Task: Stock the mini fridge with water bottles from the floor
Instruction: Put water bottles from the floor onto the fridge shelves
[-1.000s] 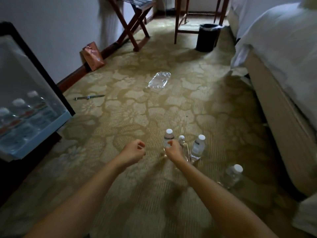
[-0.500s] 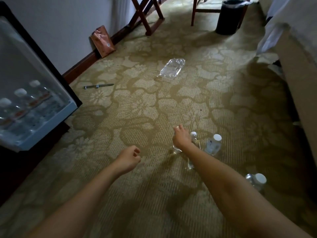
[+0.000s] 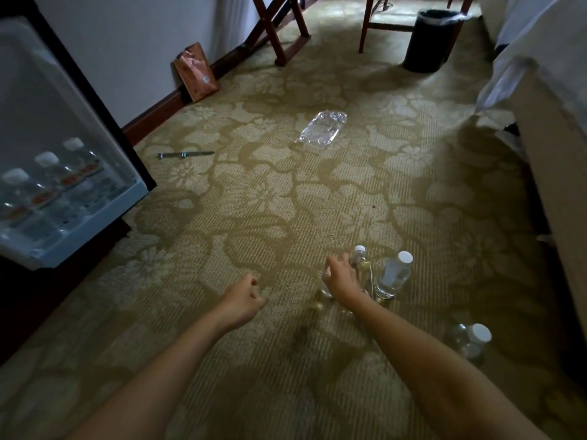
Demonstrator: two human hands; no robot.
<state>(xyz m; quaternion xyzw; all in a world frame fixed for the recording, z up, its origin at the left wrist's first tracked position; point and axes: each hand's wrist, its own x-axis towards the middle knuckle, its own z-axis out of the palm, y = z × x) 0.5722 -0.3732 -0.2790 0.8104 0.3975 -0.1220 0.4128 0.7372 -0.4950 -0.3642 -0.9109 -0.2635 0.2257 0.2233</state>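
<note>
The left hand (image 3: 242,299) is held loosely curled and empty, the right hand (image 3: 341,278) curved over the water bottles (image 3: 394,274) at lower centre, its grip not discernible, where close-packed neighbours could be knocked over.

Black bin (image 3: 430,42), brown bag (image 3: 195,73) — crumpled plastic wrap (image 3: 322,130) on carpet (image 3: 254,198)

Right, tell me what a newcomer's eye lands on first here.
The right hand reaches among upright bottles on the carpet, bottom centre. At the left edge, the open fridge door glows pale, holding three shelved bottles. Crumpled plastic wrap lies mid-floor.
</note>
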